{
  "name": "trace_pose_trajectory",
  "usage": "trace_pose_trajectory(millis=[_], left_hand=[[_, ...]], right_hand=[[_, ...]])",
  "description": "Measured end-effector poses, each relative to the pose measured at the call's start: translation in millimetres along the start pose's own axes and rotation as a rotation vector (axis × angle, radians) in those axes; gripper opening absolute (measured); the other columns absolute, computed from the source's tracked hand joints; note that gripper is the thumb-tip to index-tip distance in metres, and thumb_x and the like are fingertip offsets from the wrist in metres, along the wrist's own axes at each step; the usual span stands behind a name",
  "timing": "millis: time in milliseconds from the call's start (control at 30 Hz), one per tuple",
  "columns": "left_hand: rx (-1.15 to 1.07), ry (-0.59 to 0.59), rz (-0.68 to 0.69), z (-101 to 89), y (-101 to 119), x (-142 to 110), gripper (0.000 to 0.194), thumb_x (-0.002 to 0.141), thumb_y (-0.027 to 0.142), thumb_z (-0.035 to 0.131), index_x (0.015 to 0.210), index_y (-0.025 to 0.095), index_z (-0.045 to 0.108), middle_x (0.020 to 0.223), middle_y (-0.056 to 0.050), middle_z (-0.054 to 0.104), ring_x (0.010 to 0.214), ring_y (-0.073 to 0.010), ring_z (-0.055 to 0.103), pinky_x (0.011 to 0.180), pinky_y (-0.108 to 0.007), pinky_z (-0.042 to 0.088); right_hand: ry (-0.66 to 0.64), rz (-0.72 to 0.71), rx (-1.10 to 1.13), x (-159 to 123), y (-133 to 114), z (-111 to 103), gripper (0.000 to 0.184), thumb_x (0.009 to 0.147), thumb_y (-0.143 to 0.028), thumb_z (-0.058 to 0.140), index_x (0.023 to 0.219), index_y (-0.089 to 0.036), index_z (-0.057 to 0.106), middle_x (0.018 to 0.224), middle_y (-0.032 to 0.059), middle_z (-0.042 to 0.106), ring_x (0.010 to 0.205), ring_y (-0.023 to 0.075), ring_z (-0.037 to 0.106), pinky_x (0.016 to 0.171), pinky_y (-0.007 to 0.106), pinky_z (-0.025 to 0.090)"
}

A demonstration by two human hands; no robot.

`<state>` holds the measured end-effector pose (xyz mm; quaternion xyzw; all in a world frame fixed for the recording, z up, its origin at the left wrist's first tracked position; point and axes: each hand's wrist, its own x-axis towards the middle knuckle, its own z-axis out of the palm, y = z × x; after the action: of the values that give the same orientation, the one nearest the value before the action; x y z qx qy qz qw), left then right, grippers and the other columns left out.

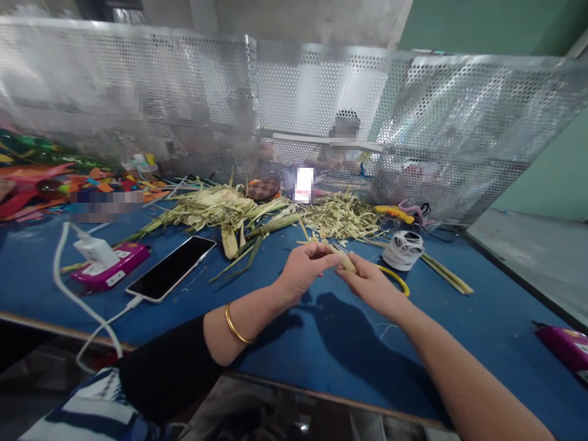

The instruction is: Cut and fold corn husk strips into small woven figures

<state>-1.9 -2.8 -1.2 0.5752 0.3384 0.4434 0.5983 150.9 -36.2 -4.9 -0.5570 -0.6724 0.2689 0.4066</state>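
Note:
Between my two hands is a pale green-yellow strip of plant stalk [346, 263]. My left hand [309, 264], a gold bangle on its wrist, pinches the strip's left side with thumb and fingers. Closed on the strip's right end is my right hand [367, 282]. Both hands are held over the blue table [285, 355], their shadows falling on it. Just beyond them spreads a heap of short curled plant strips [342, 215]. Left of that lies a pile of longer stalks and leaves [206, 208].
A black-screened phone [172, 268] charges at left beside a purple power strip [113, 266]. Right of my hands stand a roll of white cord [403, 250] and loose stalks [448, 274]. Yellow-handled pliers [395, 213] lie behind. A perforated metal screen [316, 92] borders the back; people show dimly through it.

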Motion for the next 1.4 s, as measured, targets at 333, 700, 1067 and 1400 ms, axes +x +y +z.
trace_pose_trajectory(millis=[333, 700, 1067, 1400], left_hand=[[-0.029, 0.130, 0.053, -4.5, 2.8, 2.7, 0.009, 0.076, 0.024, 0.058, 0.073, 0.015, 0.057, 0.067, 0.002, 0.061, 0.061, -0.0091, 0.059, 0.053, -0.018, 0.043], [-0.039, 0.128, 0.087, -4.5, -1.6, 6.6, 0.009, 0.078, 0.022, 0.056, 0.072, 0.016, 0.052, 0.061, 0.002, 0.058, 0.051, -0.0091, 0.055, 0.049, -0.021, 0.047], [-0.070, -0.138, -0.132, -4.0, -4.5, 2.2, 0.021, 0.070, 0.030, 0.070, 0.077, 0.012, 0.063, 0.069, -0.001, 0.062, 0.057, -0.0072, 0.055, 0.057, -0.020, 0.046], [0.046, -0.070, 0.103, -6.0, -3.2, 5.4, 0.013, 0.076, 0.022, 0.063, 0.074, 0.016, 0.051, 0.060, 0.006, 0.055, 0.051, -0.0063, 0.054, 0.047, -0.016, 0.044]], right_hand=[[-0.113, 0.163, 0.239, -0.5, 0.0, -15.3, 0.031, 0.069, -0.048, 0.068, 0.071, -0.019, 0.056, 0.060, -0.0040, 0.051, 0.054, 0.0097, 0.044, 0.052, 0.024, 0.035], [-0.208, 0.283, 0.475, -4.3, -7.6, -1.6, 0.037, 0.057, -0.048, 0.079, 0.072, -0.018, 0.063, 0.066, -0.0011, 0.059, 0.062, 0.0118, 0.054, 0.057, 0.025, 0.044], [0.031, 0.231, 0.507, -3.7, -3.5, 5.6, 0.039, 0.060, -0.049, 0.077, 0.063, -0.019, 0.053, 0.051, -0.0038, 0.055, 0.048, 0.0106, 0.048, 0.046, 0.023, 0.036], [-0.210, 0.332, 0.705, -4.5, -0.6, 0.7, 0.024, 0.062, -0.034, 0.077, 0.068, -0.017, 0.061, 0.056, -0.0038, 0.054, 0.051, 0.0080, 0.047, 0.053, 0.022, 0.039]])
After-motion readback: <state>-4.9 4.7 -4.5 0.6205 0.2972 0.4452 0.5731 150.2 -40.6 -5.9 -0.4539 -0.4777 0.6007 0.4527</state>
